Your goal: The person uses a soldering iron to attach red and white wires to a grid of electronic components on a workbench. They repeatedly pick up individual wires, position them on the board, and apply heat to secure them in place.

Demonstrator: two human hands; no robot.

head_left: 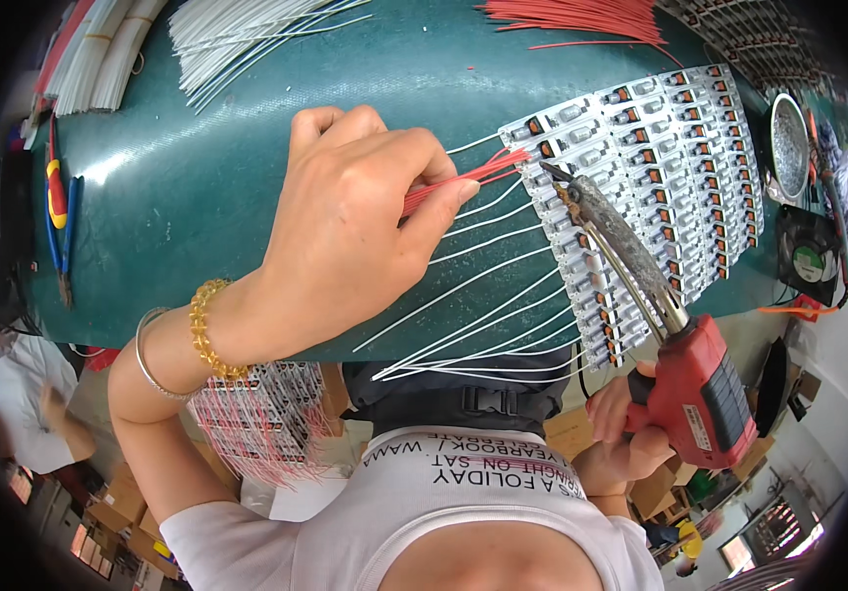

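Pinched in my left hand (350, 212) is a small bundle of thin red wires (488, 169). Their tips reach the upper left edge of a panel of small circuit boards (655, 163), which carries rows of silver and black-and-orange parts. White wires (488, 281) run from that edge toward me and gather near the table's front. My right hand (631, 428) grips the handle of a red soldering gun (705, 394). Its dark tip lies over the panel near the red wire ends; whether it touches them I cannot tell.
Cutting pliers (57, 202) lie at the left of the green table (197, 187). White wire bundles (246, 34) and loose red wires (581, 15) are at the back. A metal bowl (788, 148) and black fan (806, 256) stand right. Another person (25, 394) is at lower left.
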